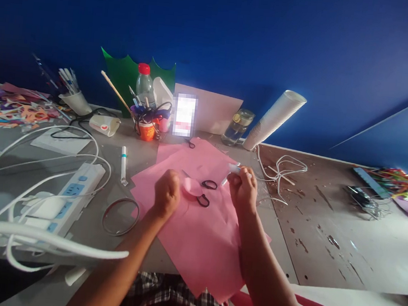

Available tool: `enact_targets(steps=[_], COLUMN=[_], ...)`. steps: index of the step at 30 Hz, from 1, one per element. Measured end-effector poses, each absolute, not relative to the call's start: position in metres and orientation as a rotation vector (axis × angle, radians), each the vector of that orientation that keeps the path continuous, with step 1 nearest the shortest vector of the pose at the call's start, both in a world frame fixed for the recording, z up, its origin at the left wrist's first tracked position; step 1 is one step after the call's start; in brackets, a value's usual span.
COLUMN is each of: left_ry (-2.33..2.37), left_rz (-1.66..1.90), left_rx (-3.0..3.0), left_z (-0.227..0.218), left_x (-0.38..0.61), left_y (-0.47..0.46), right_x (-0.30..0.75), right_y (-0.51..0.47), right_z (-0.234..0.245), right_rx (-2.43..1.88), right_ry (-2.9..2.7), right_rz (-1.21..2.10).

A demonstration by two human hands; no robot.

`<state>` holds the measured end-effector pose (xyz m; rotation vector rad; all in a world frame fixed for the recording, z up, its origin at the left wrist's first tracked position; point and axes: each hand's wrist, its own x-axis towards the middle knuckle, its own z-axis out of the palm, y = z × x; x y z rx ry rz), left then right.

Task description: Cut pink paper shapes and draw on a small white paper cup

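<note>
My left hand (166, 195) is closed in a pinch on a small round pink paper cutout (190, 186). My right hand (243, 184) is closed on a white glue stick or pen (231, 171), its tip pointing down toward the cutout. Both hands hover over large pink paper sheets (199, 239) spread on the grey table (325, 241). Black-handled scissors (204, 191) lie on the pink paper between my hands.
A white power strip (70, 198) with looping cables sits at left, beside a wire ring (120, 216) and a white marker (124, 164). At the back stand a bottle (144, 85), an orange pot of tools (147, 129), a jar (238, 126), stacked paper cups (274, 119).
</note>
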<state>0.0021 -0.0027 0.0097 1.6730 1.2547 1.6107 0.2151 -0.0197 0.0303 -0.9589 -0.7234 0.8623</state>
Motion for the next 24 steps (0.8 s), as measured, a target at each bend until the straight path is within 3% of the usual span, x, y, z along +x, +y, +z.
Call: enact_targets(steps=[3,11,24], left_ry=[1.101,0.645,0.704], left_rz=[1.571,1.31,1.091], left_rx=[1.536,0.424,1.054], left_z=[0.014,0.036,0.036], left_x=[0.012,-0.001,0.018], left_y=[-0.009,0.003,-0.024], right_x=[0.213,0.194,0.163], right_y=[-0.015,-0.022,-0.038], right_z=[0.028,0.021,0.022], right_rx=[-0.903,-0.84,-0.849], right_ry=[-0.735,-0.767,-0.8], right_rz=[0.967,1.156,1.466])
